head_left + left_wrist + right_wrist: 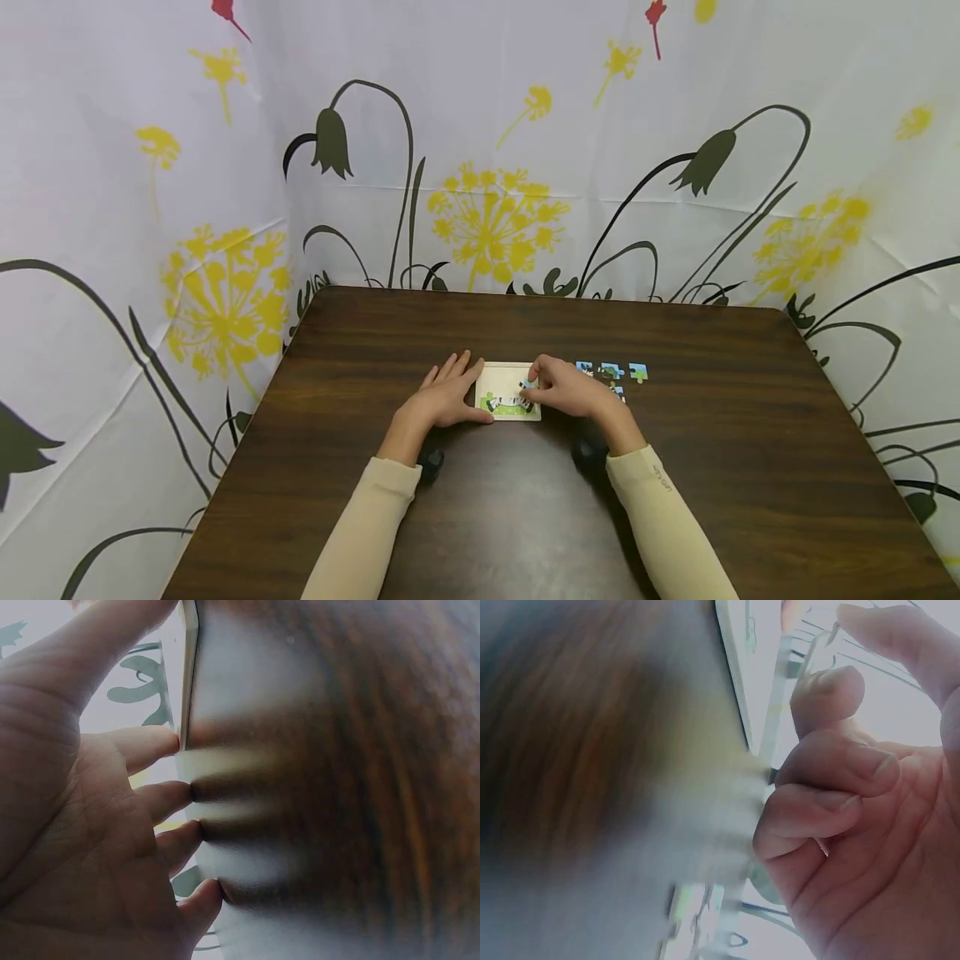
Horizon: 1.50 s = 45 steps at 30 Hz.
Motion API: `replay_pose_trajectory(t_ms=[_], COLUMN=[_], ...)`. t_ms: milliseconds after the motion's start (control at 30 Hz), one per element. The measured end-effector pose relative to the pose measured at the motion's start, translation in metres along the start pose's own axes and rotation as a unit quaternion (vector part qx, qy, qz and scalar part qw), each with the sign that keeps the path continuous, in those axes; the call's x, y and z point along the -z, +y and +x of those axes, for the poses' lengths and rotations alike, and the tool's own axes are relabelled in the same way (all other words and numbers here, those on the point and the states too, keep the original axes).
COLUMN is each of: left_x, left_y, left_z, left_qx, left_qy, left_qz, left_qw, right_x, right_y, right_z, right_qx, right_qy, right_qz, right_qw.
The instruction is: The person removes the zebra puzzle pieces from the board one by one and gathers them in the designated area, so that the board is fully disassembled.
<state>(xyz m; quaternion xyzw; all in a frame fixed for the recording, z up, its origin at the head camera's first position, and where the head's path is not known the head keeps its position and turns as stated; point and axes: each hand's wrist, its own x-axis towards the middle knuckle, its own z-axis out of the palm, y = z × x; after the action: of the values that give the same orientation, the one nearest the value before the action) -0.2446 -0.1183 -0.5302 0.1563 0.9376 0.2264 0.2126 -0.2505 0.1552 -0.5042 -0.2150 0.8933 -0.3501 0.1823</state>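
A shallow wooden puzzle tray (498, 365) lies mid-table, with fitted jigsaw pieces (512, 409) of a black-and-white animal on green along its lower part. My left hand (444, 400) is spread at the tray's left side. Its fingertips touch the tabletop in the left wrist view, and the thumb rests by the tray's near left corner. Over the tray's right side, my right hand (570, 392) pinches a puzzle piece (823, 654) between thumb and index finger, the piece seen nearly edge-on in the right wrist view. The other right fingers are curled in.
Several loose puzzle pieces (638, 372) lie right of the tray, some partly behind the right hand and wrist. The dark wooden table (750, 433) reaches back to a white flower-print cloth (480, 125). Dark wrist devices (589, 450) sit under both wrists.
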Motion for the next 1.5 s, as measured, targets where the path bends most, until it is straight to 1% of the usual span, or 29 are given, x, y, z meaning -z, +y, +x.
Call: replay_pose_trajectory(t_ms=[133,233,333,533,600,733,800,900,1033,1167,1233,1333,1500], left_x=[-0.001,0.001,0.002,0.002,0.004,0.009,0.012,0.012,0.006,0.000,0.001,0.005,0.008], left_y=[0.001,0.003,0.003,0.000,0.001,0.006,0.009,0.009,0.002,-0.004,-0.002,0.002,0.003], left_z=[-0.006,-0.007,-0.006,-0.003,-0.005,-0.012,-0.015,-0.016,-0.009,-0.001,-0.001,-0.005,-0.007], left_qx=[-0.008,-0.012,-0.014,-0.009,-0.002,0.000,-0.003,-0.004,-0.001,0.001,0.003,-0.001,-0.006], left_qy=[-0.005,-0.006,-0.007,-0.011,-0.016,-0.018,-0.018,-0.018,-0.021,-0.021,-0.022,-0.018,-0.014], left_qz=[-0.001,-0.004,-0.008,-0.008,-0.002,0.003,0.006,0.006,-0.001,-0.005,-0.003,-0.005,-0.009], left_qw=[1.0000,0.9999,0.9998,0.9999,0.9999,0.9998,0.9998,0.9998,0.9998,0.9998,0.9997,0.9998,0.9998], right_x=[0.002,0.010,0.023,0.057,0.067,0.078,0.080,0.081,0.079,0.078,0.078,0.080,0.080], right_y=[0.008,0.018,0.028,0.053,0.060,0.071,0.076,0.080,0.083,0.083,0.082,0.081,0.076], right_z=[-0.017,-0.030,-0.044,-0.074,-0.084,-0.097,-0.101,-0.101,-0.098,-0.096,-0.097,-0.099,-0.098], right_qx=[0.001,-0.004,-0.015,-0.051,-0.066,-0.097,-0.106,-0.117,-0.125,-0.137,-0.137,-0.137,-0.132], right_qy=[0.018,0.035,0.041,0.031,0.028,0.034,0.037,0.036,0.029,0.034,0.040,0.048,0.057], right_qz=[0.030,0.044,0.052,0.069,0.056,0.018,-0.001,-0.012,-0.008,-0.008,-0.010,-0.012,-0.022], right_qw=[0.9994,0.9984,0.9977,0.9959,0.9959,0.9945,0.9937,0.9924,0.9917,0.9900,0.9897,0.9893,0.9893])
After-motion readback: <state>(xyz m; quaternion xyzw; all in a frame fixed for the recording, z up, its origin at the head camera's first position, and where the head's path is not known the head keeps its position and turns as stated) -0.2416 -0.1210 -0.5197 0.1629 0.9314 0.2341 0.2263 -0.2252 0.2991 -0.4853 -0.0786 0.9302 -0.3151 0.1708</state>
